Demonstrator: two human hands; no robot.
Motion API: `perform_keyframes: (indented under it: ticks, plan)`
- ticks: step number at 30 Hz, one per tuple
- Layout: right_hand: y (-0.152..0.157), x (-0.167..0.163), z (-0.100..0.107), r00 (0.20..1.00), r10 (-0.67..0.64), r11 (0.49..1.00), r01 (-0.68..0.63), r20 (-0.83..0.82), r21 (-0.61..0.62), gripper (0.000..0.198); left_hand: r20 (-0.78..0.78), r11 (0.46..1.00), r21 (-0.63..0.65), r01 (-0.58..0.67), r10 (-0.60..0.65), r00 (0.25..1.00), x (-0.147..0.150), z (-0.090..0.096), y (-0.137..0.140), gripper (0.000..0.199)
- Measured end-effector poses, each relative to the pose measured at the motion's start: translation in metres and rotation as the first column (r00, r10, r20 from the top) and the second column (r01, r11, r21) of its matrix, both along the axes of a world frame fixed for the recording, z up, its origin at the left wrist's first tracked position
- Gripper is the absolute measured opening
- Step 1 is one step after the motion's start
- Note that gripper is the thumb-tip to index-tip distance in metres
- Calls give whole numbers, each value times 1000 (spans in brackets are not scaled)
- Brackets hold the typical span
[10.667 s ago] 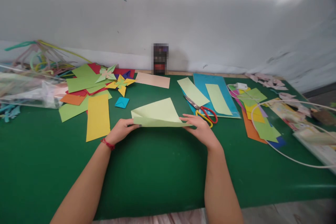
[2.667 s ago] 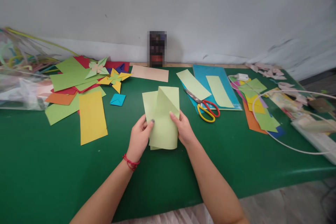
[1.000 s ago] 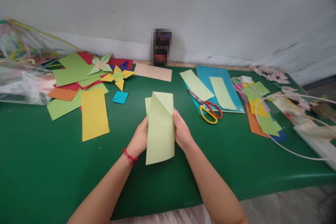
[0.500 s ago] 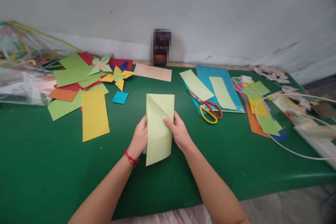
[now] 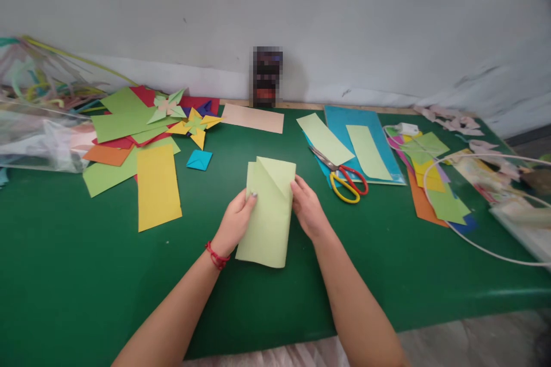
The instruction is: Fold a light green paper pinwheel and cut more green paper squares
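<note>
A pale green sheet of paper (image 5: pixel 269 218), folded over with layered upper edges and a diagonal edge near its top right, is held upright over the table. My left hand (image 5: pixel 236 219), with a red cord bracelet at the wrist, grips its left side, thumb on the front and fingers hidden behind. At the right edge, my right hand (image 5: pixel 307 206) pinches the paper near its upper part; some of its fingertips are hidden. Right of my hands lie scissors (image 5: pixel 338 174) with one red and one yellow handle, beside pale green strips (image 5: pixel 368 152).
On the green table (image 5: pixel 206 309) sit a yellow sheet (image 5: pixel 159 186), a small blue folded square (image 5: pixel 199 159), a yellow paper star (image 5: pixel 196 124) and a pile of coloured papers. A blue packet (image 5: pixel 344 117) lies behind the scissors. A white cable (image 5: pixel 451 235) loops at right.
My left thumb has come onto the paper's front, while my right thumb has moved from the front to the right edge. The folded sheet has turned and its layers have shifted.
</note>
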State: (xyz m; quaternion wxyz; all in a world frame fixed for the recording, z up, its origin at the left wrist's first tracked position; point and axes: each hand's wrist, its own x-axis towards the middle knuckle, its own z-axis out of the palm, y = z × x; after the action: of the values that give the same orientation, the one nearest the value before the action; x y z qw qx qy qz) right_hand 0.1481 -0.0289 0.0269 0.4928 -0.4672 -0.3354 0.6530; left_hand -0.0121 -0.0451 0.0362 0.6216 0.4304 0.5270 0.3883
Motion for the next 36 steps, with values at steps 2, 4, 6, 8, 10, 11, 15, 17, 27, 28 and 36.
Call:
perform_keyframes:
  ticks: [2, 4, 6, 8, 10, 11, 15, 17, 27, 28, 36]
  plan:
    - [2, 5, 0, 1000, 10, 1000, -10, 6, -18, 41, 46, 998, -28, 54, -52, 998, 2, 1, 0, 44]
    - [4, 7, -1, 1000, -13, 1000, 13, 10, -18, 42, 58, 998, -23, 66, -64, 996, 5, 2, -1, 45]
    - [4, 7, -3, 999, -38, 999, 38, 16, -10, 42, 43, 999, 6, 49, -50, 998, 6, 2, -1, 44]
    - [4, 6, -4, 998, -55, 998, 54, 18, 10, 41, 17, 999, 32, 27, -28, 999, 7, 1, -1, 42]
    - [4, 5, -4, 997, -67, 997, 67, 22, 40, 40, -8, 999, 47, -8, 9, 1000, 7, 0, -1, 38]
    - [4, 5, -4, 997, -74, 996, 72, 26, 56, 40, -14, 998, 51, -28, 28, 999, 7, 0, -1, 37]
    - [0, 2, 1, 997, -44, 996, 39, 66, 75, 39, -32, 995, 54, -80, 82, 996, 6, 1, -1, 35]
    - [-2, 0, 4, 995, -17, 998, 10, 97, 67, 37, -61, 993, 62, -98, 102, 993, 6, 3, -1, 35]
    - [-5, -1, 7, 990, 38, 998, -44, 133, 46, 31, -105, 994, 33, -105, 108, 989, 0, -1, 3, 37]
    - [-5, 1, 7, 988, 60, 997, -65, 140, 29, 31, -107, 994, 30, -101, 104, 989, -1, -1, 3, 37]
    - [-1, 14, 7, 950, 111, 993, -117, 292, 3, 31, -137, 1000, 10, -29, 30, 990, -6, 3, 5, 35]
